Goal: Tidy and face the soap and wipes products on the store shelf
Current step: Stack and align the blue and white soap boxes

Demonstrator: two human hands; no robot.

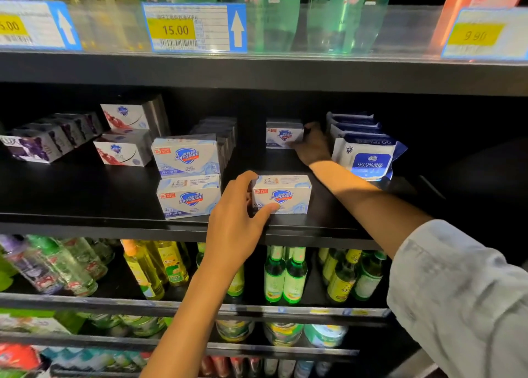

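Note:
On the black shelf, my left hand grips the left end of a white Safeguard soap box near the front edge, thumb on its front face. Deep at the back, my right hand holds the right side of another Safeguard box. Two more Safeguard boxes are stacked to the left, facing forward. A row of blue-and-white wipes packs stands right of my right hand, and one at the front leans.
Red-patterned Safeguard boxes and purple soap boxes sit at the left, angled. Price tags and green bottles line the shelf above. Bottles fill the shelves below.

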